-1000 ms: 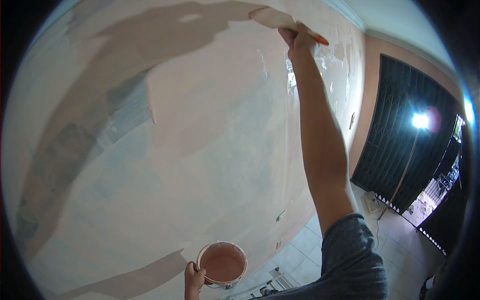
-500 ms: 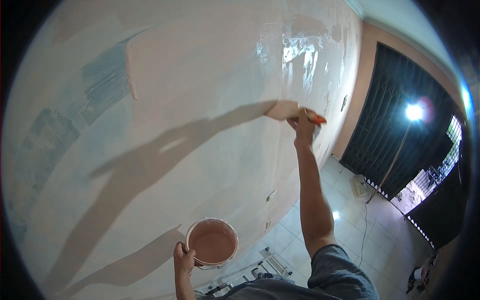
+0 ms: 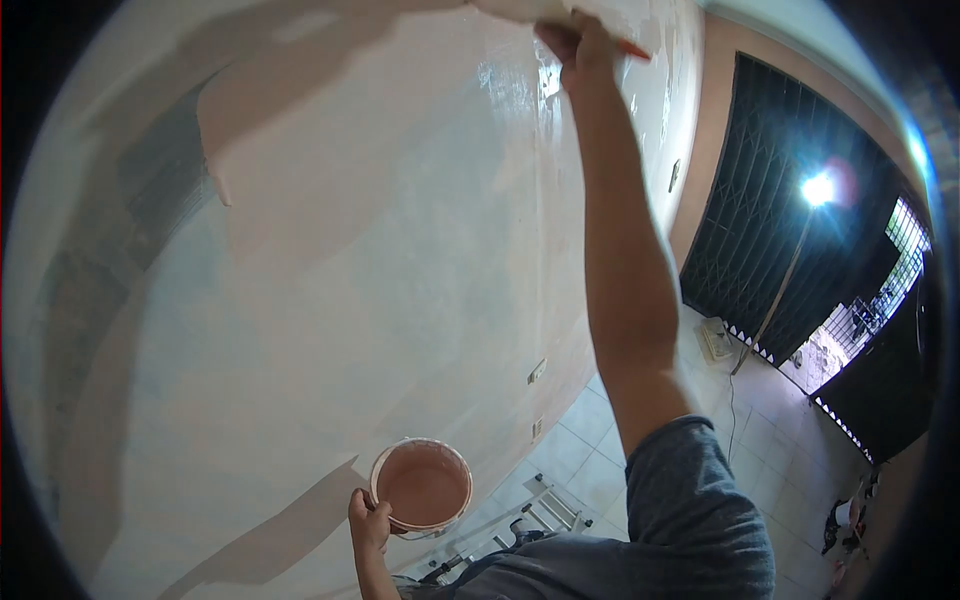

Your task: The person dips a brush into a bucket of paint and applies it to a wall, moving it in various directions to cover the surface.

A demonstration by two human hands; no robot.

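My right hand (image 3: pixel 582 48) is raised high at the wall, its fingers closed round a wide paintbrush (image 3: pixel 520 8) with a red-orange handle end. The brush head is pale and partly cut off by the top of the view. My left hand (image 3: pixel 370 522) grips the rim of a bucket (image 3: pixel 397 460) low in front of me. Pinkish-brown paint (image 3: pixel 428 497) lies inside it. The wall (image 3: pixel 350 270) is covered with patchy pink over grey-blue, and wet streaks shine near my right hand.
A metal ladder (image 3: pixel 540 510) stands below me on the tiled floor (image 3: pixel 575 450). To the right, a bright lamp (image 3: pixel 818 188) on a pole stands before a dark folding gate (image 3: pixel 770 190). A cable (image 3: pixel 733 420) runs along the floor. Wall sockets (image 3: pixel 537 371) sit low.
My right hand has moved up the wall with the paintbrush, and its arm is stretched further. The shadow on the wall has risen too. My left hand holds the bucket in nearly the same place.
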